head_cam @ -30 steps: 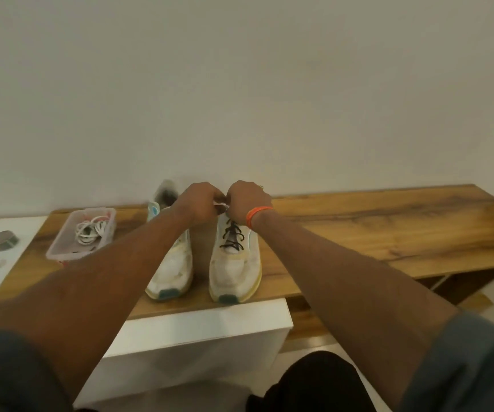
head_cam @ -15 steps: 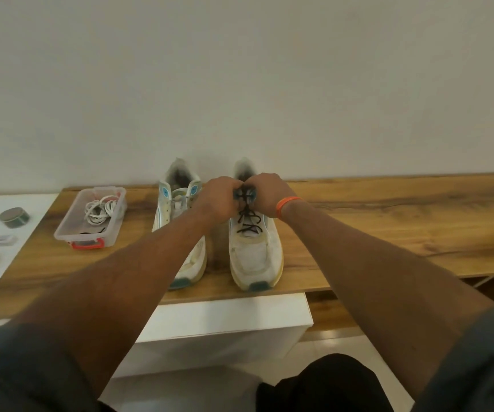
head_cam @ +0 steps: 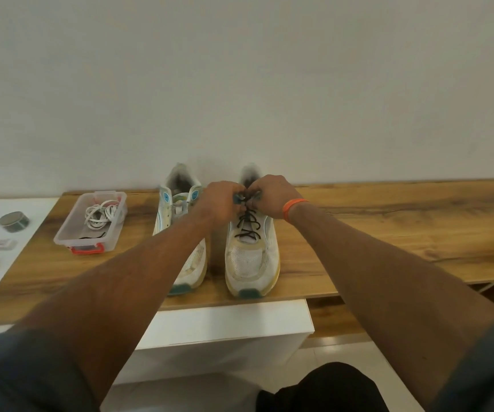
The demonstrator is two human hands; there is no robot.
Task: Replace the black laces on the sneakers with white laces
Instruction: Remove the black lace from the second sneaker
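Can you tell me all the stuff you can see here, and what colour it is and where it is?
Sneakers: two, white with teal toes, side by side on the wooden top; left sneaker shows no black lace, right sneaker has one.
Black lace: one, black, criss-crossed in the right sneaker.
Plastic box: one, clear with a red clasp, left of the sneakers.
White laces: a white bundle, inside the box.
Wooden top: one, brown, against the wall.
Small items: three, greyish and pinkish, on the white surface far left.
Wristband: one, orange, right wrist.
Left hand and right hand: pinching the lace's top.
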